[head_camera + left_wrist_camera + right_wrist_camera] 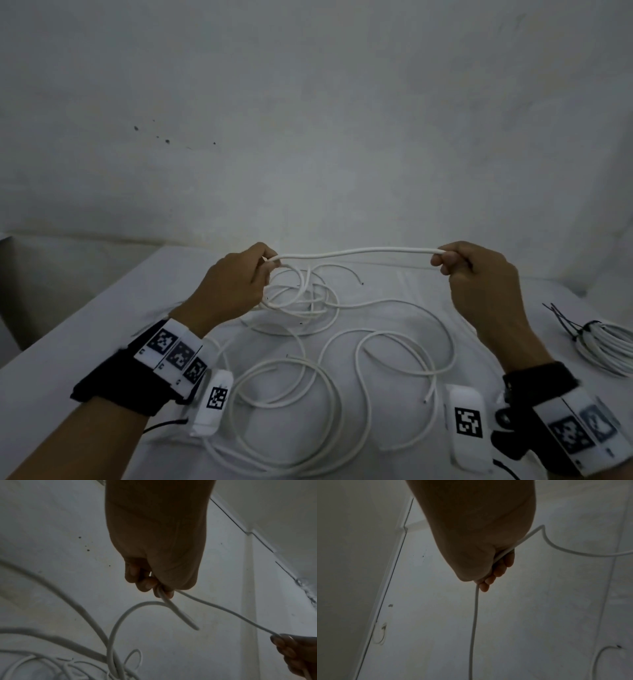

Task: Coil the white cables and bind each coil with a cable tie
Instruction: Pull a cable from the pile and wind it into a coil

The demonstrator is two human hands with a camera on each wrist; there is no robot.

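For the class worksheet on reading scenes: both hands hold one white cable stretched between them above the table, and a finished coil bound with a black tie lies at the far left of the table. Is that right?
Not quite. The bound coil with its black tie lies at the far right of the table, as the head view shows. The rest holds: the left hand and right hand hold one white cable stretched between them.

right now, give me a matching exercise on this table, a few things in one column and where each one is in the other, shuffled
Things:
1. stretched cable
2. bound coil
3. black cable ties
4. loose cables

Places:
A. lying tangled on the table between the wrists
B. far right edge of the view, already tied
C. held between left hand and right hand
D. lying just left of the bound coil

Pairs: 1-C, 2-B, 3-D, 4-A
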